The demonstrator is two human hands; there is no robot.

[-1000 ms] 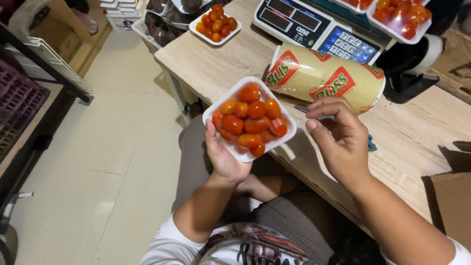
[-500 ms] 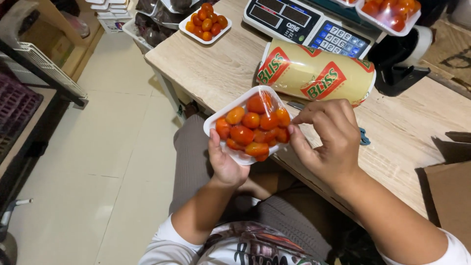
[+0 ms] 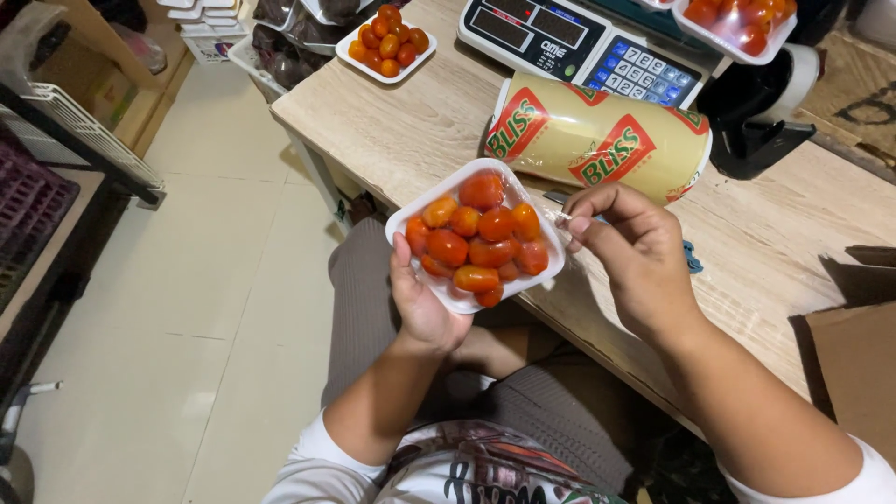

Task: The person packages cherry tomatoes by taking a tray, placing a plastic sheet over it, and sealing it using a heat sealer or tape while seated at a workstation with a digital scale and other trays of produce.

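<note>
left hand (image 3: pixel 422 303) holding tomato tray (image 3: pixel 474 233), right hand (image 3: pixel 635 257) perhaps pinching film

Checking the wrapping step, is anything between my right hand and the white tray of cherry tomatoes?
Nothing visible: the right hand sits beside the white foam tray of cherry tomatoes, its fingers at the rim, the left hand beneath.

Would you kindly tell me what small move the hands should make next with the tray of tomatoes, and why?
Probably draw the film across the white foam tray of small red-orange tomatoes. The left hand cups the tray from below, while the right hand pinches what looks like a thin film edge at its rim, with the yellow roll of cling film just behind.
</note>
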